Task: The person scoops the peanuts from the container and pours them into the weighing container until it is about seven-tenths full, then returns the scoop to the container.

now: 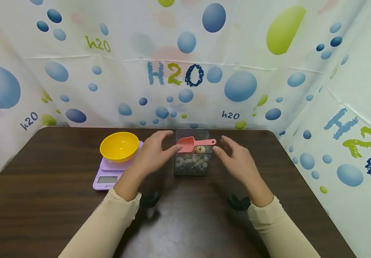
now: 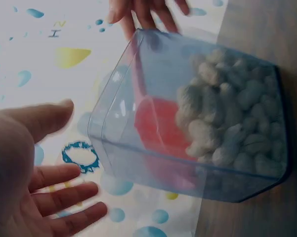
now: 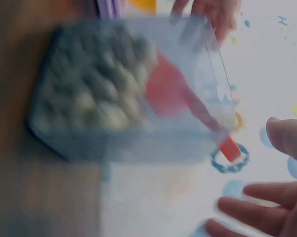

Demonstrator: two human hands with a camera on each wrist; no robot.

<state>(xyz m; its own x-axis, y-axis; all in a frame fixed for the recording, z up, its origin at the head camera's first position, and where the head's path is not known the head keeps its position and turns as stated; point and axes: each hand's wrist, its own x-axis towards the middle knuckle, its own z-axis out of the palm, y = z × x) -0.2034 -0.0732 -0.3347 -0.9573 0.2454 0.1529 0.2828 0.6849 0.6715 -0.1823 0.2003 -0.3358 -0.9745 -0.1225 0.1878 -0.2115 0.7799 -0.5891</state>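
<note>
A clear plastic container stands on the table, partly filled with peanuts in their shells. Inside it a coral-pink scoop leans on the peanuts, its handle poking past the rim on the right. My left hand is beside the container's left side, thumb and fingers spread and relaxed, holding nothing. On the opposite side my right hand hovers near the scoop's handle, fingers loosely extended. Both wrist views show a gap between the nearer hand and the container wall.
Left of the container, a yellow bowl sits on a lilac kitchen scale with a small display. The dark wooden table meets a bubble-patterned curtain at its back edge.
</note>
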